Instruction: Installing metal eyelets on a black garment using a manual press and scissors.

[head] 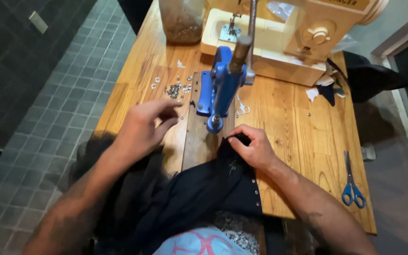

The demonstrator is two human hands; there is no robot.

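Observation:
A blue hand press [220, 87] stands on a dark board [195, 137] in the middle of the wooden table [298, 137]. My right hand [253, 146] pinches the edge of a dark navy garment [199, 193] just below the press head. A row of small metal snaps runs along the garment's right edge. My left hand [145, 125] hovers left of the press with its fingertips pinched together, perhaps on a tiny metal piece. A heap of small silver eyelets [173, 89] lies just beyond that hand.
A cream sewing machine [289, 35] stands at the back, with a jar [181, 20] to its left. Small snips [242, 106] lie right of the press. Blue-handled scissors [351, 182] rest near the table's right edge. Grey tiled floor lies to the left.

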